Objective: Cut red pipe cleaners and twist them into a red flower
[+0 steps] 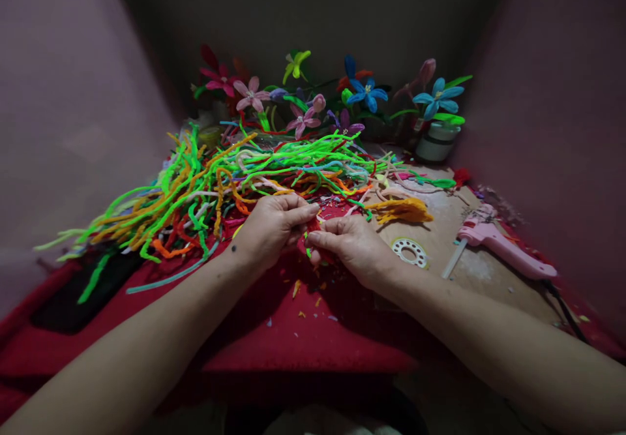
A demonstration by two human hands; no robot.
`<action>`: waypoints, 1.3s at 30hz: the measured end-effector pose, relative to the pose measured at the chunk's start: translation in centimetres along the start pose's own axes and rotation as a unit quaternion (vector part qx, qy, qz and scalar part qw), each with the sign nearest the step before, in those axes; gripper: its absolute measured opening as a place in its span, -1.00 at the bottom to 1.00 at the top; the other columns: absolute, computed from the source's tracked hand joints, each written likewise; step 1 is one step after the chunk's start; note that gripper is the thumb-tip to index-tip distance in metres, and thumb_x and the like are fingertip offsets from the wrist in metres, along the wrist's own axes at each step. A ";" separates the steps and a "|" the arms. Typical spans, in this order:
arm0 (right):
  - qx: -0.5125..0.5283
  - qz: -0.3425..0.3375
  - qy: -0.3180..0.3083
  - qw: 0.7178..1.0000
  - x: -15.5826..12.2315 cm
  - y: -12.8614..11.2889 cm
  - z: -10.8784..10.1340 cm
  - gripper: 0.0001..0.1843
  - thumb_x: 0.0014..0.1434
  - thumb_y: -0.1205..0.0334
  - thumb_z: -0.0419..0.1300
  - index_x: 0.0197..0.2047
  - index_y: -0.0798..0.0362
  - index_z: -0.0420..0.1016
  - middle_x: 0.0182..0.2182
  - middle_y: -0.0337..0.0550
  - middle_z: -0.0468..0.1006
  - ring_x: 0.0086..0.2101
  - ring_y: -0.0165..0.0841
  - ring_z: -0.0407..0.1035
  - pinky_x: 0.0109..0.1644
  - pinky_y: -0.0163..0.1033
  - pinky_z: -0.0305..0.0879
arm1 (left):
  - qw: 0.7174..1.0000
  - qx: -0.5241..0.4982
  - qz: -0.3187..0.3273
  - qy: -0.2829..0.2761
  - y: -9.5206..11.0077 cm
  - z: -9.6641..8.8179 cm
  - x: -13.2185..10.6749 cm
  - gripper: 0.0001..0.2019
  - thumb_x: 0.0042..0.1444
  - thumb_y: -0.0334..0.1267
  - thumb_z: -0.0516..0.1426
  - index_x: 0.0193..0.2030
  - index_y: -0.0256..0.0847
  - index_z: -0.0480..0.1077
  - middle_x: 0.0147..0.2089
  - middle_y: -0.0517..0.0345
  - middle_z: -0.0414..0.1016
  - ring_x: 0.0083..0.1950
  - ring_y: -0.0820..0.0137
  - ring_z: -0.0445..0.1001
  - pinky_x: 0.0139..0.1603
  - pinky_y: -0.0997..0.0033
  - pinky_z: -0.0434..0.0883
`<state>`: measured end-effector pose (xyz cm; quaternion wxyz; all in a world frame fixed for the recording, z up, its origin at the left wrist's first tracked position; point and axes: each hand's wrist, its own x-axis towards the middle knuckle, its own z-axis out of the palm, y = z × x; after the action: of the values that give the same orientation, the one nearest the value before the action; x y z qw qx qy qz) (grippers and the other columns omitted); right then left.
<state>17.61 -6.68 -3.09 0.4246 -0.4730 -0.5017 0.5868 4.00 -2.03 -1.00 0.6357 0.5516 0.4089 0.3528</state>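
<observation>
My left hand (281, 226) and my right hand (347, 246) meet over the middle of the red cloth, fingers closed in a pinch. Between them is a small red pipe cleaner piece (313, 225) with a bit of bright green at its lower left; the fingers cover most of it. Just beyond my hands spreads a large tangled pile of pipe cleaners (293, 161), mostly green, with orange, red, white and blue ones. A bundle of orange pipe cleaners (403, 210) lies to the right of my right hand.
On a brown board (440, 226) at right rest a pink glue gun (508, 246) and a white ring with holes (409, 252). Pipe cleaner flowers (369, 94) stand along the back, near a jar (437, 141). A dark flat object (83, 291) lies at left. Scraps dot the red cloth (303, 344).
</observation>
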 end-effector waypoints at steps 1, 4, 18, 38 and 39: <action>0.019 0.002 -0.010 1.000 0.0 0.0 0.0 -0.71 0.03 0.19 0.23 -0.65 0.12 0.38 -0.76 -0.32 0.32 -0.71 -0.56 0.08 -0.59 -0.35 -0.06 | 1.000 0.007 -0.003 0.002 0.0 0.0 0.1 -0.72 -0.04 -0.23 0.24 -0.59 -0.27 0.25 -0.74 0.36 0.17 -0.76 0.68 0.00 -0.76 0.62 -0.10; 0.084 0.002 -0.036 0.996 0.2 0.1 -0.2 -0.70 0.02 0.13 0.22 -0.62 0.10 0.34 -0.73 -0.29 0.40 -0.72 -0.55 0.13 -0.62 -0.36 -0.03 | 1.000 0.021 0.002 0.009 0.1 -0.1 0.3 -0.70 -0.05 -0.20 0.25 -0.61 -0.26 0.23 -0.78 0.38 0.10 -0.78 0.67 -0.01 -0.76 0.61 -0.09; 0.191 0.009 -0.001 0.982 1.0 0.8 -0.4 -0.88 -0.10 0.26 0.27 -0.54 0.12 0.45 -0.64 -0.26 0.47 -0.63 -0.47 0.27 -0.53 -0.32 0.12 | 0.989 0.110 0.095 0.027 -0.5 -0.1 0.1 -0.78 0.02 -0.13 0.20 -0.35 -0.27 0.38 -0.59 0.31 0.27 -0.65 0.61 0.16 -0.66 0.60 0.08; 0.294 0.012 0.096 0.951 2.0 0.4 -1.3 -0.92 -0.21 0.37 0.28 -0.61 0.12 0.44 -0.62 -0.28 0.40 -0.56 -0.48 0.22 -0.44 -0.29 0.11 | 0.849 0.329 0.410 -0.057 -1.6 -2.0 0.4 -0.86 0.12 -0.31 0.13 -0.25 -0.14 0.54 -0.19 0.08 0.37 -0.15 0.39 0.40 -0.13 0.41 0.37; 0.288 0.007 0.090 0.953 2.0 0.5 -1.4 -0.91 -0.21 0.36 0.30 -0.60 0.12 0.44 -0.61 -0.27 0.41 -0.56 -0.48 0.23 -0.44 -0.29 0.12 | 0.854 0.323 0.404 -0.056 -1.2 -1.9 0.3 -0.88 0.12 -0.32 0.14 -0.28 -0.16 0.53 -0.19 0.07 0.37 -0.13 0.39 0.40 -0.10 0.39 0.37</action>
<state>18.56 -4.57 -3.88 0.5821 -0.3846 -0.2679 0.6644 2.39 -1.12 -2.32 0.2449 0.8617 0.2043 0.3947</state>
